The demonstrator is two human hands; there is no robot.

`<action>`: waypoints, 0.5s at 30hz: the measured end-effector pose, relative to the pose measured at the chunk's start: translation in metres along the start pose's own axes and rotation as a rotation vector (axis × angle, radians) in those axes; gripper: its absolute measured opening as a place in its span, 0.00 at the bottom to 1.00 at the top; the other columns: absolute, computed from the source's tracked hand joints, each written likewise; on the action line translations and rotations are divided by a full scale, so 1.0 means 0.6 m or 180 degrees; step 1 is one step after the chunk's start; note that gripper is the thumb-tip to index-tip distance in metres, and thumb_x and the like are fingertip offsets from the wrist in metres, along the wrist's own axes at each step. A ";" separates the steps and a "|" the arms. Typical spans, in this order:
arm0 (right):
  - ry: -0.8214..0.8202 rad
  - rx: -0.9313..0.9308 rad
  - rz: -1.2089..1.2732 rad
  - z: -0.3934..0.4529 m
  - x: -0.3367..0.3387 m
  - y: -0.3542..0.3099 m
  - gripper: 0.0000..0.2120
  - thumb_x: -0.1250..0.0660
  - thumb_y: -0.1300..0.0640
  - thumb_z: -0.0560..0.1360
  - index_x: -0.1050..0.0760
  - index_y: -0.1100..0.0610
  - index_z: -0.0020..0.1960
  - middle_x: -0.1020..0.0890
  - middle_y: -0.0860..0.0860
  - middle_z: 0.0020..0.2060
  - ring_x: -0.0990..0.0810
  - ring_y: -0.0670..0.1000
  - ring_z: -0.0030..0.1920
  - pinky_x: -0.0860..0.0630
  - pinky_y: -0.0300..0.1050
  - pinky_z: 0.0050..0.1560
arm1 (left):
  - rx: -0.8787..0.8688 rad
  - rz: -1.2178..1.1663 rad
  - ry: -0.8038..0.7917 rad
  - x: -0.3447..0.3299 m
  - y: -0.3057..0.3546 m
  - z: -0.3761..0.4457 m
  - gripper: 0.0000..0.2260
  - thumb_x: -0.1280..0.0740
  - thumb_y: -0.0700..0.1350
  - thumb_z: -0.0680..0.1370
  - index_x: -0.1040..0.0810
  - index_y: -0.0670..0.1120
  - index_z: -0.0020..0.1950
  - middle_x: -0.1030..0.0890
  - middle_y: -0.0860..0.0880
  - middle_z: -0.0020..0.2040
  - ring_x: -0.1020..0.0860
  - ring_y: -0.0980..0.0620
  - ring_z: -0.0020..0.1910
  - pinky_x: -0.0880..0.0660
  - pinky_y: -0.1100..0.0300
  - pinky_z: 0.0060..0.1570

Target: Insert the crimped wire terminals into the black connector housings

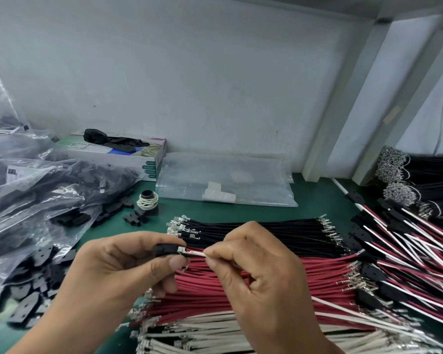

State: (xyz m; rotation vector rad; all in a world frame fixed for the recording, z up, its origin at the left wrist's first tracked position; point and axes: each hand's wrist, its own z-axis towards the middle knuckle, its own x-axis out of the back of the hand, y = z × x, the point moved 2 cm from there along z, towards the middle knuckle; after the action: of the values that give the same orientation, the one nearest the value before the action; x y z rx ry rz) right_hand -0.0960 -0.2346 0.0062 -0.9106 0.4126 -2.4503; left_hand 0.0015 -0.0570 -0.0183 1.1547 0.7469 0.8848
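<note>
My left hand [118, 272] pinches a black connector housing [166, 249] between thumb and forefinger, above the wire piles. My right hand [261, 274] pinches a white wire [195, 253] just right of the housing. The wire's metal terminal [181, 249] sits at the housing's opening; how deep it is in I cannot tell. Below lie bundles of black wires [261, 232], red wires [317, 274] and white wires [202, 333], all with crimped terminals.
Loose black housings [33, 297] spill from clear bags [36, 190] on the left. Finished assemblies [407, 241] pile up at the right. A glove box [128, 153], a clear bag [225, 180] and a spool with rubber bands [148, 201] stand on the green mat behind.
</note>
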 end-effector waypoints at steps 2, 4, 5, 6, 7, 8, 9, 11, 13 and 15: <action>0.0027 -0.0018 -0.0012 0.000 0.001 0.000 0.04 0.28 0.54 0.77 0.16 0.52 0.46 0.21 0.43 0.41 0.22 0.43 0.40 0.24 0.40 0.37 | -0.0033 -0.0035 0.0014 -0.001 0.001 0.000 0.20 0.18 0.50 0.58 0.11 0.44 0.47 0.18 0.35 0.30 0.19 0.44 0.26 0.21 0.61 0.29; 0.0000 0.0023 -0.0078 0.002 0.002 -0.002 0.05 0.30 0.53 0.77 0.16 0.52 0.46 0.21 0.43 0.41 0.22 0.43 0.39 0.25 0.38 0.37 | -0.0066 -0.0038 0.0034 0.000 -0.001 -0.001 0.20 0.18 0.50 0.58 0.11 0.44 0.47 0.17 0.35 0.31 0.19 0.44 0.26 0.21 0.61 0.29; -0.0027 0.0077 -0.0159 0.003 0.001 -0.004 0.07 0.31 0.52 0.78 0.16 0.52 0.46 0.21 0.43 0.41 0.23 0.43 0.39 0.25 0.37 0.36 | -0.0076 -0.0015 0.0038 0.001 -0.002 -0.001 0.20 0.18 0.50 0.58 0.11 0.44 0.47 0.17 0.36 0.31 0.18 0.45 0.26 0.21 0.61 0.29; -0.0051 0.0116 -0.0242 0.004 -0.001 -0.007 0.08 0.32 0.52 0.78 0.16 0.53 0.46 0.21 0.44 0.41 0.23 0.43 0.38 0.26 0.36 0.36 | -0.0097 0.0022 0.0031 0.003 -0.004 -0.002 0.20 0.18 0.51 0.59 0.11 0.45 0.48 0.17 0.36 0.31 0.18 0.45 0.26 0.21 0.61 0.30; -0.0066 0.0132 -0.0289 0.004 -0.002 -0.009 0.08 0.32 0.52 0.78 0.16 0.53 0.46 0.21 0.44 0.41 0.24 0.43 0.38 0.27 0.36 0.36 | -0.0139 0.0098 0.0013 0.005 -0.005 -0.002 0.21 0.17 0.53 0.59 0.11 0.46 0.48 0.17 0.37 0.30 0.18 0.45 0.26 0.21 0.62 0.30; -0.0082 0.0123 -0.0291 0.005 -0.003 -0.009 0.09 0.33 0.52 0.78 0.16 0.53 0.46 0.22 0.44 0.40 0.24 0.43 0.38 0.27 0.36 0.37 | -0.0194 0.0178 -0.0012 0.008 -0.007 -0.003 0.22 0.17 0.56 0.60 0.11 0.46 0.49 0.17 0.38 0.30 0.18 0.45 0.27 0.20 0.62 0.31; -0.0110 0.0087 -0.0246 0.004 -0.005 -0.008 0.09 0.33 0.52 0.78 0.16 0.53 0.46 0.22 0.44 0.40 0.24 0.43 0.38 0.27 0.35 0.37 | -0.0245 0.0259 -0.0068 0.010 -0.007 -0.003 0.22 0.17 0.58 0.62 0.11 0.47 0.50 0.17 0.39 0.30 0.18 0.46 0.27 0.20 0.61 0.31; -0.0219 0.0013 -0.0121 0.005 -0.007 -0.006 0.08 0.33 0.53 0.78 0.16 0.53 0.46 0.22 0.44 0.41 0.24 0.43 0.39 0.27 0.35 0.38 | -0.0379 0.0545 -0.0186 0.014 -0.005 -0.005 0.21 0.19 0.60 0.65 0.11 0.49 0.51 0.17 0.43 0.31 0.18 0.48 0.26 0.19 0.60 0.31; -0.0279 0.0126 -0.0192 0.003 -0.008 -0.005 0.07 0.32 0.54 0.78 0.17 0.54 0.46 0.22 0.45 0.41 0.24 0.44 0.39 0.25 0.38 0.38 | -0.0587 0.0951 -0.0265 0.016 -0.005 -0.004 0.19 0.21 0.60 0.68 0.12 0.51 0.53 0.17 0.46 0.32 0.18 0.50 0.26 0.20 0.62 0.31; -0.0196 0.0449 -0.0541 0.003 -0.006 -0.005 0.03 0.30 0.59 0.77 0.18 0.55 0.45 0.23 0.47 0.40 0.24 0.47 0.38 0.25 0.43 0.34 | -0.0674 0.1229 -0.0260 0.017 -0.004 -0.004 0.18 0.22 0.62 0.70 0.12 0.54 0.54 0.16 0.49 0.33 0.18 0.54 0.26 0.22 0.66 0.30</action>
State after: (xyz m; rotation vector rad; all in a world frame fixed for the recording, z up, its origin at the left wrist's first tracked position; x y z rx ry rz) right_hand -0.0937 -0.2304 0.0068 -0.9935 0.1435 -2.5582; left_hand 0.0047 -0.0471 -0.0217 1.1550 0.3557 1.1996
